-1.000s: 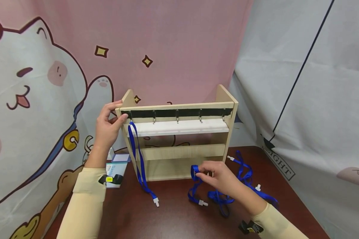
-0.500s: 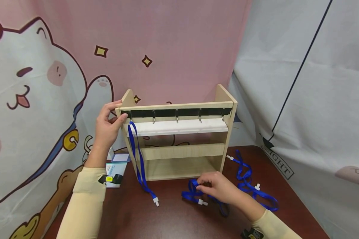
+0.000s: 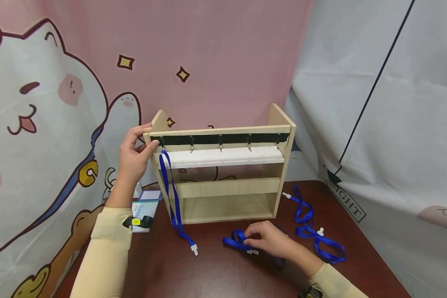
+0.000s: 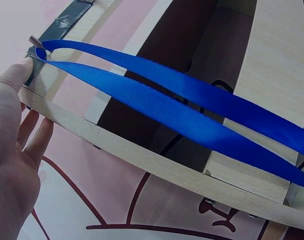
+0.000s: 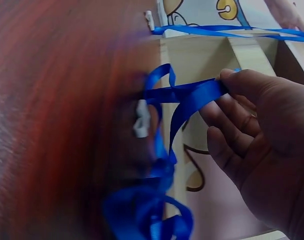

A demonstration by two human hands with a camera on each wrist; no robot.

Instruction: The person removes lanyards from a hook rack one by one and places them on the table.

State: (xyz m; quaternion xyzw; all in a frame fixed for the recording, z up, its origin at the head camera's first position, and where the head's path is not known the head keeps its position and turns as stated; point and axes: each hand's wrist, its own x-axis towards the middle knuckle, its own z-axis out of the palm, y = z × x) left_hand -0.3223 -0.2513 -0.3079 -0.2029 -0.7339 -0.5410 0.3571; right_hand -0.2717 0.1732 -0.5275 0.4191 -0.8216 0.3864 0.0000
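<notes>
A wooden rack [image 3: 229, 187] stands on the table, with several metal hooks along a black strip at its top front. My left hand [image 3: 134, 159] grips its upper left corner, thumb on the front and fingers around the side. From the leftmost hook hangs a blue lanyard [image 4: 142, 102], its white clip [image 3: 194, 250] down by the table. In front of the rack's right half, my right hand [image 3: 270, 240] pinches another blue lanyard [image 5: 197, 97] between thumb and forefinger. That strap's looped part lies low over the table, near a white clip [image 5: 141, 119].
To the right of the rack lie more blue lanyard straps [image 3: 303, 219] with white clips on the dark red table [image 3: 208, 277]. A light blue booklet [image 3: 144, 209] and a card holder [image 3: 150, 195] lie left, behind my left forearm. Printed cloth [image 3: 227, 62] hangs behind.
My right hand has come down toward the table with the pinched lanyard, whose strap now folds lower and further left. My left hand stays on the rack's corner.
</notes>
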